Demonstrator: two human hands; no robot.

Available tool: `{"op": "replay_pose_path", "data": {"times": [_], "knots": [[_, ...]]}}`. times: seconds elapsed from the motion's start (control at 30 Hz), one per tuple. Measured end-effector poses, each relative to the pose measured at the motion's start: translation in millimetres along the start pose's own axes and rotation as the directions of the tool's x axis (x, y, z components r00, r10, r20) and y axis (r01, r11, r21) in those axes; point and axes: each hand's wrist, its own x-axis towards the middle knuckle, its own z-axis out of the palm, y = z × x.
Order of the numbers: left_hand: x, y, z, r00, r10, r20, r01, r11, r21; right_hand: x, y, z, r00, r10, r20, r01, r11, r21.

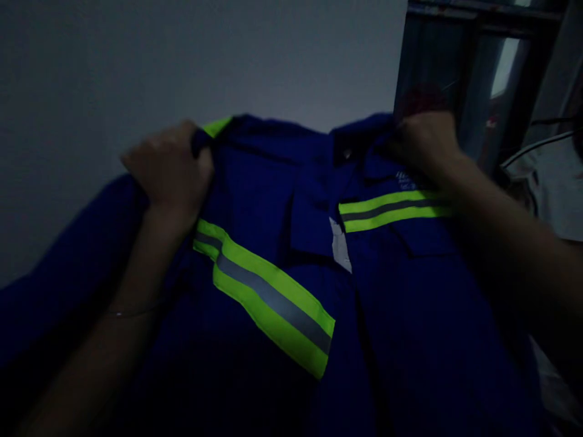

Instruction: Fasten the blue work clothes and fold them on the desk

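Note:
A dark blue work jacket [268, 200] with yellow-green and grey reflective stripes hangs spread between my hands. My left hand [170, 164] is closed on the fabric near the shoulder at the left, its thumb and fingers wrapped around a fold. At the right, my right hand [428, 136] grips the other upper edge; its fingers are dim and partly blurred. The jacket's front hangs partly open, with a white label [340, 244] showing near the middle and a snap button by the collar. A thin bracelet [132, 314] circles my left wrist.
A plain pale wall [204, 54] stands behind the jacket. To its right is a dark window or door frame [478, 67] with a bright reflection. Pale cloth with a dark edge [553, 179] shows at the far right. The room is dim.

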Motion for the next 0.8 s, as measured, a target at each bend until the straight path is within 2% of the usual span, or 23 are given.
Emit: {"op": "replay_pose_path", "data": {"times": [0.07, 0.13, 0.17, 0.2, 0.3, 0.37, 0.47, 0.57, 0.6, 0.7, 0.8], "knots": [[-25.3, 1.0, 20.5, 0.992, 0.015, 0.128, -0.028, 0.994, 0.107, -16.6, -33.1, 35.6, 0.995, 0.006, 0.098, -0.014, 0.997, 0.077], [-57.6, -8.9, 52.8, 0.959, 0.0, 0.283, -0.054, 0.982, 0.181, -39.3, -67.0, 78.3, 0.97, 0.051, 0.236, -0.09, 0.983, 0.159], [-74.9, -17.9, 71.4, 0.937, -0.006, 0.348, -0.068, 0.978, 0.199, -52.4, -83.1, 100.0, 0.915, 0.139, 0.38, -0.249, 0.934, 0.258], [-92.7, -29.0, 90.5, 0.913, -0.007, 0.408, -0.085, 0.974, 0.208, -66.3, -98.5, 120.9, 0.878, 0.16, 0.452, -0.31, 0.908, 0.28], [-146.5, -68.6, 143.5, 0.844, -0.019, 0.536, -0.125, 0.965, 0.232, -110.9, -142.1, 176.1, 0.798, 0.141, 0.585, -0.394, 0.857, 0.331], [-180.8, -90.0, 169.8, 0.803, 0.035, 0.594, -0.205, 0.954, 0.22, -141.4, -170.5, 206.0, 0.759, 0.097, 0.644, -0.43, 0.817, 0.383], [-222.9, -94.9, 189.6, 0.735, 0.134, 0.664, -0.276, 0.955, 0.113, -184.5, -208.9, 241.6, 0.729, 0.022, 0.684, -0.463, 0.753, 0.469], [-249.3, -64.3, 190.4, 0.658, 0.145, 0.739, -0.171, 0.984, -0.04, -216.4, -234.0, 265.6, 0.738, -0.039, 0.673, -0.472, 0.683, 0.557], [-255.6, -49.8, 188.7, 0.617, 0.11, 0.779, -0.091, 0.994, -0.068, -223.4, -238.8, 270.5, 0.747, -0.05, 0.662, -0.472, 0.662, 0.582], [-271.4, -10.4, 185.1, 0.385, -0.029, 0.922, 0.149, 0.988, -0.031, -236.0, -244.8, 273.0, 0.784, -0.054, 0.618, -0.466, 0.608, 0.643], [-281.3, 10.0, 190.4, 0.183, -0.097, 0.978, 0.464, 0.886, 0.001, -246.6, -243.8, 259.7, 0.821, -0.016, 0.57, -0.46, 0.574, 0.678]]}}
